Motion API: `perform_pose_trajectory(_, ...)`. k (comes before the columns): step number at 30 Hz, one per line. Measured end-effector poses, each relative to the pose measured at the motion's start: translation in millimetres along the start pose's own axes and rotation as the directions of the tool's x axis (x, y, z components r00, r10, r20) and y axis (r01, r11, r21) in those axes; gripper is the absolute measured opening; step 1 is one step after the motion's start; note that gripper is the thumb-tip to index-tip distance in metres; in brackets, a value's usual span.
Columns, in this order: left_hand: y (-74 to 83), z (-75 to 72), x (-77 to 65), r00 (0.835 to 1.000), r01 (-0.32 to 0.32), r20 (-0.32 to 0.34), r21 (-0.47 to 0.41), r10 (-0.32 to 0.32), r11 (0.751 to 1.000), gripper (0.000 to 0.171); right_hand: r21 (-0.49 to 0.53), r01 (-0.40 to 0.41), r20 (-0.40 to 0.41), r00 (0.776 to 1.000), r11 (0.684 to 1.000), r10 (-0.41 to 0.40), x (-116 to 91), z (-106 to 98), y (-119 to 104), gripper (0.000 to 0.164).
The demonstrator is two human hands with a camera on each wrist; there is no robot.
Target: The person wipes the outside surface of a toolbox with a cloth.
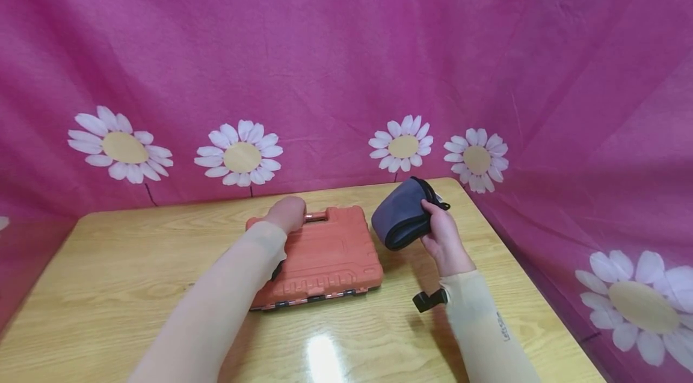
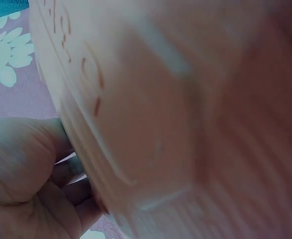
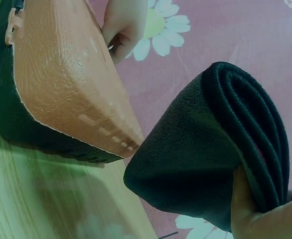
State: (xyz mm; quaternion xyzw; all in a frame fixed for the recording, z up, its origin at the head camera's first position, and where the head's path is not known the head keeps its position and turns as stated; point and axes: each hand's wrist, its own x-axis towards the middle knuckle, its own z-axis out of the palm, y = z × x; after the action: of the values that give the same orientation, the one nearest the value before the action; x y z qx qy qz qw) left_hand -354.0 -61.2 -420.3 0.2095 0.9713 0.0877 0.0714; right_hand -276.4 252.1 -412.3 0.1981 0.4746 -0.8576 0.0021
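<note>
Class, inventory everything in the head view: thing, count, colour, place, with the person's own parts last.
Table: one, pale wood, lower part
Backdrop: one, magenta, behind the table
Daisies: five, plus slivers at the edges, white with yellow centres, on the backdrop
Case: one, orange-red, middle of the table
Folded cloth: one, purplish-blue with black edging, right of the case
Wrist piece: one clearly visible, black, below the cloth
Sleeves: two, cream, foreground
Left hand: one, gripping the case's far edge
Right hand: one, holding the cloth

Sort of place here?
Probably a makeshift filming booth or staged workspace: a wood-grain table stands against hung pink daisy-print fabric, which also runs along the right side.
</note>
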Motion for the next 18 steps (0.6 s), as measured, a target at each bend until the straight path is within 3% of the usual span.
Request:
perform_pose_trajectory(7,1.2,-0.7,2.3,0.999,0.023,0.043,0.009,-0.023,1.0,0.025,0.0,-0.002,0.007,1.0,1.0,0.002,1.7,0.5,1.3,0.056)
perform_pose_trajectory(18,-1.6,4.5,3.4,1.0,-0.015,0.014,0.017,0.015,1.0,0.024,-0.011,-0.011,0.004,1.0,1.0,0.011,0.1,0.1,2.7,0.056)
